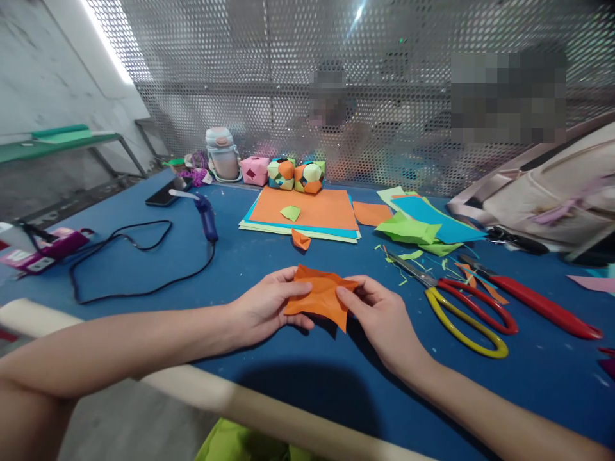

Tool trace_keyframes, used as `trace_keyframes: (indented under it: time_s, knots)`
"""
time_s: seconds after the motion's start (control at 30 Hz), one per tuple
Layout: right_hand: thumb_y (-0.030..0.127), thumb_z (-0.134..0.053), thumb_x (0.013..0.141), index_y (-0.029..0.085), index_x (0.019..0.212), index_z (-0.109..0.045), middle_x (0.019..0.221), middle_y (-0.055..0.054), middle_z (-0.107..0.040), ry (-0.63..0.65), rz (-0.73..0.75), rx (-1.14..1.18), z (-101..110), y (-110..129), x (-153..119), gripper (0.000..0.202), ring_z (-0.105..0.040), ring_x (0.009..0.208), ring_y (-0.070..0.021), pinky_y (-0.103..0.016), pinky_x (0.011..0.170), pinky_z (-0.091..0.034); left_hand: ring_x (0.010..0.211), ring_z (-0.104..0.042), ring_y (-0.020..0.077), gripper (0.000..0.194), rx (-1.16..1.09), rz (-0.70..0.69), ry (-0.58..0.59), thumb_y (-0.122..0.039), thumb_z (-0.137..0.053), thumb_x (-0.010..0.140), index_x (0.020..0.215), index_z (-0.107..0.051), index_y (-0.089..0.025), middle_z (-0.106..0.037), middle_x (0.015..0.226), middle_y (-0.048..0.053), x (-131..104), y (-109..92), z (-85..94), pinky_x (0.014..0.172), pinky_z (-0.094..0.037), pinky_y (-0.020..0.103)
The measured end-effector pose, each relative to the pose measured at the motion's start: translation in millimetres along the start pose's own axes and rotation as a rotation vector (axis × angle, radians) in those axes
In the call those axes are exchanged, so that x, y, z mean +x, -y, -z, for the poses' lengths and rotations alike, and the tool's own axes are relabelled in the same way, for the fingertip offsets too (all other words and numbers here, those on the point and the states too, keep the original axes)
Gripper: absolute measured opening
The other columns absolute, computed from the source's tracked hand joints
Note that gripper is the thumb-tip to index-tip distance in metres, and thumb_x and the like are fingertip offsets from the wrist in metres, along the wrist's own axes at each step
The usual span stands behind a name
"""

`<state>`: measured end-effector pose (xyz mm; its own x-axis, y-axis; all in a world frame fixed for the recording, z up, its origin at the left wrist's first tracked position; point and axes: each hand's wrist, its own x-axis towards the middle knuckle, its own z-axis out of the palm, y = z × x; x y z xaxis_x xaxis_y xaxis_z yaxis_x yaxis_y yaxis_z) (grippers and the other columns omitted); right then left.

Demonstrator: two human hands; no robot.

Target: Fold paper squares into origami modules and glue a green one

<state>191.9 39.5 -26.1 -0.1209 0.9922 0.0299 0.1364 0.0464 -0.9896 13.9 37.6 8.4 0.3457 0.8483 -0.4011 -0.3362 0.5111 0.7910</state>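
A creased orange paper piece (pixel 323 296) is held between both hands above the blue table. My left hand (pixel 269 306) grips its left edge, thumb on top and fingers beneath. On the right edge, my right hand (pixel 382 317) pinches it with the thumb in front; some fingertips are hidden behind. Just beyond lies a small folded orange piece (pixel 301 239). Behind that, a small green folded piece (pixel 291 212) rests on a stack of coloured sheets (pixel 307 208) topped with orange.
Scissors (pixel 461 314) and a red-handled tool (pixel 548 307) lie at right, near green paper (pixel 408 228) and scraps. A glue gun (pixel 206 218) with looping cord is at left. Paper cubes (pixel 281 174), a bottle (pixel 223 153) and a phone (pixel 168 191) stand or lie behind.
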Motion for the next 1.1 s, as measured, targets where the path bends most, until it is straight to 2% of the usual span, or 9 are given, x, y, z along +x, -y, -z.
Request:
trace_keyframes:
  time_s: [0.33, 0.47, 0.6, 0.73, 0.9, 1.1]
  knots:
    - [0.045, -0.06, 0.078, 0.02, 0.085, -0.065, 0.08, -0.002, -0.066, 0.015, 0.029, 0.003, -1.2, 3.8, -1.6, 0.026, -0.059, 0.072, -0.0155, -0.025, 0.065, -0.047, 0.064, -0.065, 0.0131, 0.011, 0.047, -0.06, -0.057, -0.008, -0.053, 0.08, 0.085, -0.063, -0.011, -0.067, 0.08, 0.007, 0.7, 2.4, -4.0, 0.049, -0.054, 0.02]
    - [0.04, -0.062, 0.078, 0.021, 0.086, -0.067, 0.088, -0.002, -0.066, 0.026, 0.111, -0.036, -1.4, 4.9, -1.4, 0.021, -0.059, 0.079, -0.0157, -0.025, 0.07, -0.047, 0.066, -0.065, 0.0138, 0.011, 0.087, -0.049, -0.063, -0.009, -0.054, 0.08, 0.083, -0.064, -0.011, -0.068, 0.079, 0.008, 0.6, 3.6, -4.2, 0.052, -0.055, 0.021]
    - [0.04, -0.057, 0.08, 0.02, 0.072, -0.066, 0.083, -0.003, -0.064, -0.002, 0.168, -0.081, -0.2, 6.9, -0.8, 0.024, -0.058, 0.077, -0.0163, -0.026, 0.069, -0.047, 0.066, -0.065, 0.0137, 0.01, 0.12, -0.03, -0.029, -0.013, -0.059, 0.078, 0.086, -0.065, -0.011, -0.069, 0.081, 0.009, 0.1, 5.9, -3.4, 0.054, -0.055, 0.021]
    - [0.038, -0.061, 0.078, 0.022, 0.08, -0.069, 0.087, -0.003, -0.064, 0.024, 0.194, -0.09, -0.3, 7.2, 0.2, 0.018, -0.058, 0.079, -0.0164, -0.027, 0.07, -0.047, 0.066, -0.065, 0.0145, 0.015, 0.17, -0.022, -0.013, -0.015, -0.061, 0.076, 0.089, -0.065, -0.011, -0.068, 0.081, 0.009, -0.6, 7.4, -4.0, 0.049, -0.055, 0.02]
    - [0.038, -0.06, 0.078, 0.02, 0.067, -0.066, 0.083, -0.004, -0.064, 0.047, 0.179, -0.046, -0.9, 6.7, 0.4, 0.022, -0.058, 0.079, -0.0167, -0.028, 0.072, -0.047, 0.066, -0.065, 0.0158, 0.023, 0.234, -0.028, 0.03, -0.023, -0.066, 0.072, 0.091, -0.066, -0.01, -0.067, 0.082, 0.01, -2.5, 7.1, -5.1, 0.043, -0.053, 0.019]
    - [0.037, -0.061, 0.078, 0.02, 0.069, -0.066, 0.085, -0.003, -0.064, 0.07, 0.177, -0.03, -0.9, 7.6, -1.1, 0.02, -0.058, 0.08, -0.0158, -0.026, 0.072, -0.046, 0.065, -0.063, 0.0148, 0.025, 0.269, -0.007, 0.037, -0.023, -0.066, 0.073, 0.093, -0.067, -0.009, -0.067, 0.078, 0.008, -4.4, 6.2, -6.7, 0.043, -0.053, 0.019]
